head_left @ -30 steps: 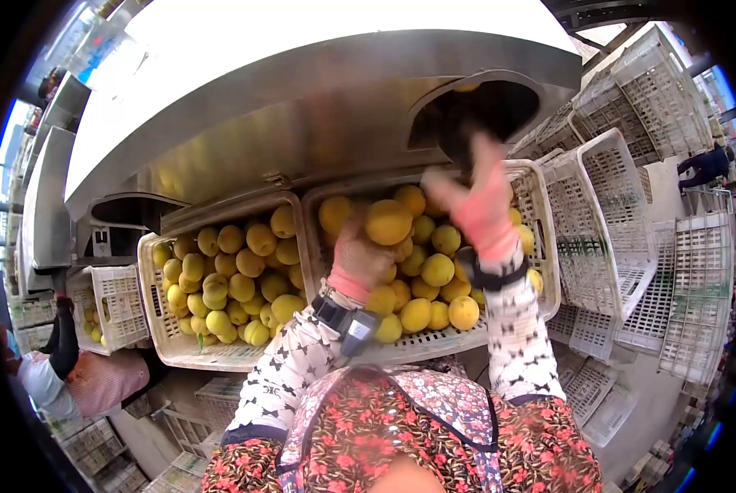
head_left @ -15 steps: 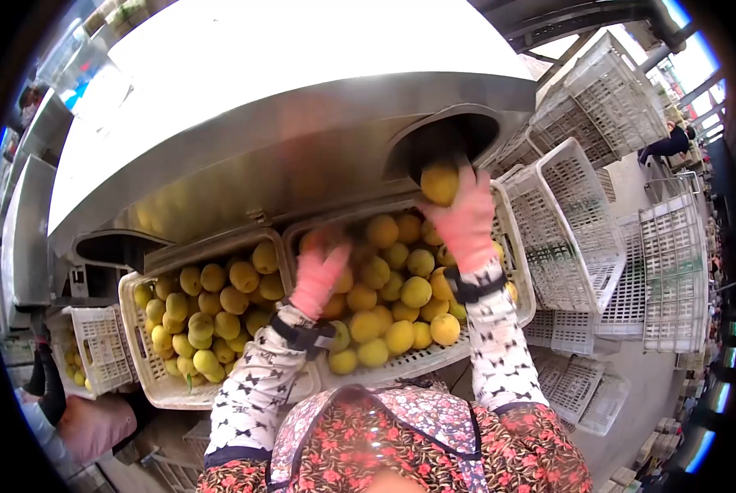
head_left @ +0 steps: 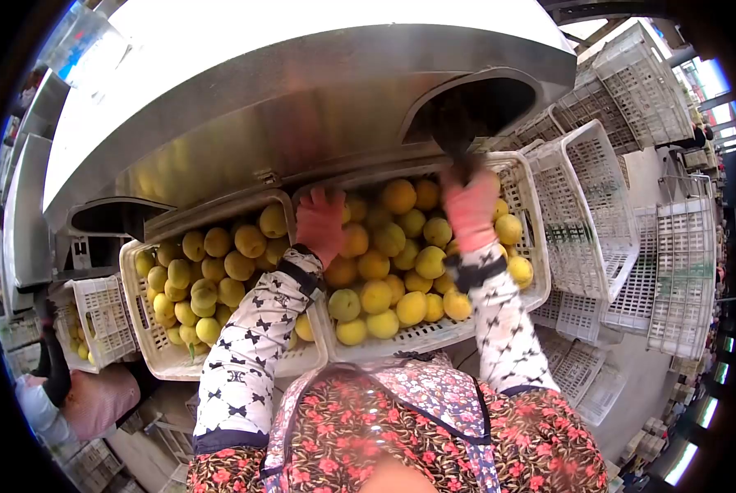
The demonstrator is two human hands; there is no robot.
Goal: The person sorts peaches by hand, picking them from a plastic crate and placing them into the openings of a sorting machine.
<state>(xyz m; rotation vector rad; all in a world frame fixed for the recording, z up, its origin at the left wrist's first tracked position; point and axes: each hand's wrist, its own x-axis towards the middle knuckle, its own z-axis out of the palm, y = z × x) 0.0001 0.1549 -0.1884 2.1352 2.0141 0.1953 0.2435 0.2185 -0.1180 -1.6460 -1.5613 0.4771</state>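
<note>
My left hand (head_left: pixel 320 223), in a pink glove, rests at the back left corner of the middle white crate (head_left: pixel 434 338), its fingers bent but apart. What lies under its palm is hidden. The crate is filled with round yellow, peach-like fruits (head_left: pixel 411 307). My right hand (head_left: pixel 471 209), also pink-gloved and partly blurred, is above the fruits at the back right of this crate. Its fingers are closed on a dark flap (head_left: pixel 457 144) that hangs from the round opening (head_left: pixel 487 103) in the metal machine (head_left: pixel 302 115).
A second crate of fruits (head_left: pixel 130 308) stands to the left, below another opening (head_left: pixel 121 218). White crates (head_left: pixel 586 214) are stacked on the right. At the far left a person (head_left: pixel 89 403) sits by a smaller crate (head_left: pixel 105 316).
The fruit that my right hand held at the opening is no longer in it; that hand now has the dark flap. My left hand has moved back to the crate's corner. The view has shifted.
</note>
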